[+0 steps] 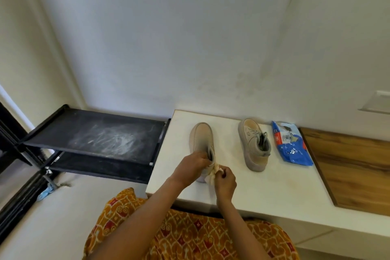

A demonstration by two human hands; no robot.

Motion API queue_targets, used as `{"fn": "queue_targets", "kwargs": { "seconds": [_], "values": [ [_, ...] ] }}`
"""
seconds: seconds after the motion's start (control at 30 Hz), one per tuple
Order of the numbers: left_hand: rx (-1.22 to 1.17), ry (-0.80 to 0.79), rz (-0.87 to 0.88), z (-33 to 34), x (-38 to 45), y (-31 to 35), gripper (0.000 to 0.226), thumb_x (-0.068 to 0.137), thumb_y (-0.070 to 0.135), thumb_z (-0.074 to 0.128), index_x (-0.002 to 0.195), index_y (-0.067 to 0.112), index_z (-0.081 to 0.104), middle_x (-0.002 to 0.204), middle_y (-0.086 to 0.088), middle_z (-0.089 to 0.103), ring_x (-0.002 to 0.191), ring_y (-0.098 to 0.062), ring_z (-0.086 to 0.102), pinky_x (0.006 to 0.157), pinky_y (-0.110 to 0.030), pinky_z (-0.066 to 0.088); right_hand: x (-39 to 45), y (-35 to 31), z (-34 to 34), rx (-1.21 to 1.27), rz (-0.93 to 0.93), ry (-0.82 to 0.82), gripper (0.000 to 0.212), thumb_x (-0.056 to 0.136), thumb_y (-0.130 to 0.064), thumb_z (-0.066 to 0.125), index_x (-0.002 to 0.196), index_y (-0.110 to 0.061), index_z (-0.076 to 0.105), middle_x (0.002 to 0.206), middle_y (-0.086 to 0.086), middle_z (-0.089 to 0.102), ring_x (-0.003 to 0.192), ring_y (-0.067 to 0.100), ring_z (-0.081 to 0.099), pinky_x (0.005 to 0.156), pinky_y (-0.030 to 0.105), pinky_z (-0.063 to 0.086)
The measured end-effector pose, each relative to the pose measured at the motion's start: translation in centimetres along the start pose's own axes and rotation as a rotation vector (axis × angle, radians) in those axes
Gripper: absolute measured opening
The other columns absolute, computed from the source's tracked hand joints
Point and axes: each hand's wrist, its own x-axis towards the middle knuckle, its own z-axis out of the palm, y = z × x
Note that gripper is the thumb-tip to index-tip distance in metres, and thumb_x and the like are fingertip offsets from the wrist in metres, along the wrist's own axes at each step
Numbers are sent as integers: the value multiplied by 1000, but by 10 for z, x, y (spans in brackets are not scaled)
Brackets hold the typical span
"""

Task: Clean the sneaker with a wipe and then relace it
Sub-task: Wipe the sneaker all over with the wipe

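Right now the sneaker I'm cleaning stands on the white worktop, its long axis running away from me, toe toward the wall and heel toward my body. My left hand grips the heel collar, fingers curled round it. My right hand sits just beside the heel, fingers pinching a crumpled wipe against it. Its laced mate stands to the right, near the blue wipe pack.
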Motion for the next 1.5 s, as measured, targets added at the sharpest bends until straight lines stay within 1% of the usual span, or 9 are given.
{"fn": "queue_targets", "kwargs": {
  "seconds": [0.23,0.47,0.73,0.83,1.0,1.13,1.27,1.43,1.5],
  "values": [
    [-24,25,-11,0,2,2,28,88,13,61,116,11,65,118,-7,62,109,-22,58,87,-32,53,17,-24,3,81,28,37,22,91,-4,49,102,-7,68,104,11,68,90,24,60,75,25,43],
    [-6,28,-28,5,-1,1,27,79,14,72,105,8,70,105,-10,66,96,-27,64,73,-35,58,-24,12,4,102,43,4,17,91,-4,51,98,-7,67,97,8,68,88,23,61,72,23,43],
    [137,-113,20,-18,9,-10,36,88,16,63,123,19,61,126,-4,54,119,-22,46,83,-33,54,3,0,4,186,138,71,19,90,-6,51,99,-9,68,104,9,68,97,27,61,84,31,47],
    [105,-49,-35,-13,4,-6,32,87,13,63,119,19,64,122,-2,59,110,-21,53,80,-31,53,13,-13,6,256,149,75,17,89,-8,55,98,-13,68,103,5,68,96,23,62,86,36,52],
    [54,68,-84,-1,1,2,27,78,8,72,104,14,72,108,-4,68,98,-25,63,71,-38,59,1,-25,12,353,110,105,16,92,-9,53,102,-11,65,99,-1,63,90,14,58,79,25,49],
    [39,113,-88,3,-3,3,26,73,6,77,98,11,72,103,-5,69,90,-26,65,60,-39,59,-9,2,11,247,170,108,20,92,-2,48,102,-6,65,103,7,65,91,19,57,76,24,43],
    [17,152,-89,4,-4,6,26,72,5,76,97,12,72,101,-5,69,89,-25,63,58,-37,59,10,-8,12,261,167,115,19,90,-4,50,98,-11,66,104,6,67,95,23,61,81,30,51],
    [3,174,-92,8,-4,4,27,70,5,79,95,12,72,97,-3,68,85,-24,63,52,-37,58,-7,-9,9,254,73,80,14,92,-4,51,98,-8,63,95,-1,62,85,15,56,70,17,44],
    [-11,189,-94,7,-5,5,27,69,6,80,94,12,73,97,-3,68,85,-24,64,53,-36,58,-10,6,6,185,81,60,16,91,-2,50,97,-7,63,96,4,64,86,20,58,70,20,42]
  ]
}}
